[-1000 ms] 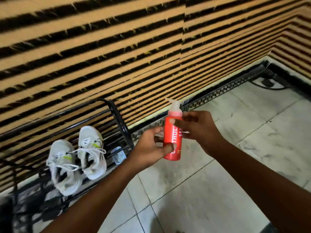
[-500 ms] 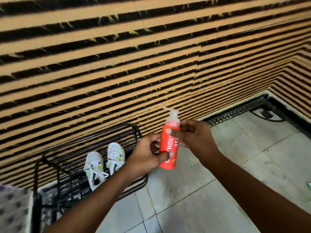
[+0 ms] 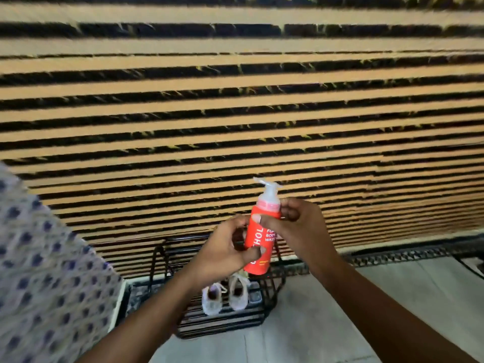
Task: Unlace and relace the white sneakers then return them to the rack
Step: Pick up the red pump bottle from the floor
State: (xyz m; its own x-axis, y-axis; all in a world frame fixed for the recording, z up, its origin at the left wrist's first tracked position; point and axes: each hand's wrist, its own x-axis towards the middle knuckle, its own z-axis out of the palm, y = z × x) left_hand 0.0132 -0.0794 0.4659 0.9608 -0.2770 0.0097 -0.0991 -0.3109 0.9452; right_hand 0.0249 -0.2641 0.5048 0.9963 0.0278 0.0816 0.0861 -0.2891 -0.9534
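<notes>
Two white sneakers (image 3: 225, 297) stand side by side on the lower shelf of a black wire shoe rack (image 3: 272, 286) against the striped wall. Both are laced, toes toward me, and blurred. In front of the rack I hold up a red pump bottle (image 3: 259, 237) with a clear dispenser top. My left hand (image 3: 225, 250) grips its lower body, thumb across the front. My right hand (image 3: 296, 226) pinches the bottle near its shoulder. My left forearm hides part of the rack.
A wall of tan and black horizontal stripes (image 3: 235, 113) fills the upper view. Pale floor tiles (image 3: 327, 323) lie below, with a patterned black border (image 3: 392, 255) at the wall's foot. White fabric with blue dots (image 3: 47, 284) fills the lower left.
The view has pulled back and swung left: the rack and sneakers now sit smaller, under my hands. The dotted fabric has come further in at left. Both hands keep holding the bottle.
</notes>
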